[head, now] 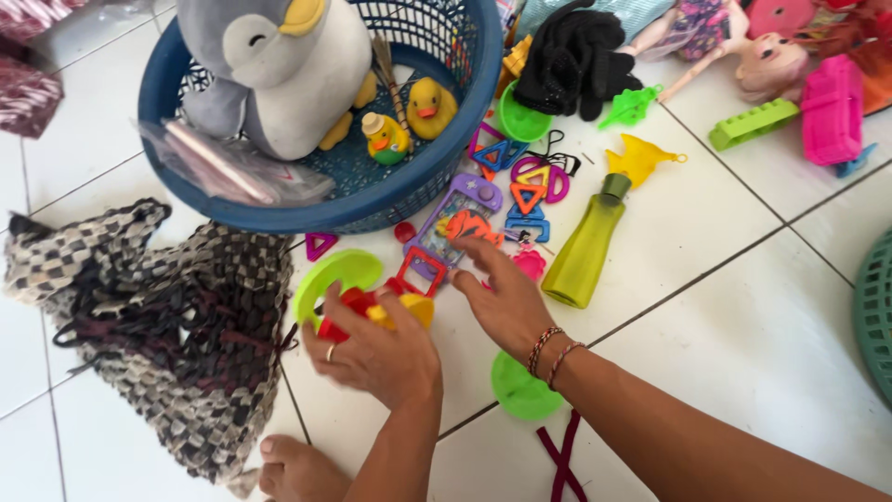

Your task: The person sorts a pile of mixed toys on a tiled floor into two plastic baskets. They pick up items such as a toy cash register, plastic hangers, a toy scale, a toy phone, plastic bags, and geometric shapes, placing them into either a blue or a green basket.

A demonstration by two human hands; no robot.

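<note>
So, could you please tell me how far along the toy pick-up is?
Done: penguin plush and two rubber ducks sit in the blue basket. In hand: left hand grips small red and yellow toys; right hand reaches beside them. Left: green bottle, doll, shapes on the floor.

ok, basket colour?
Blue basket, best seen in the head view.
</note>
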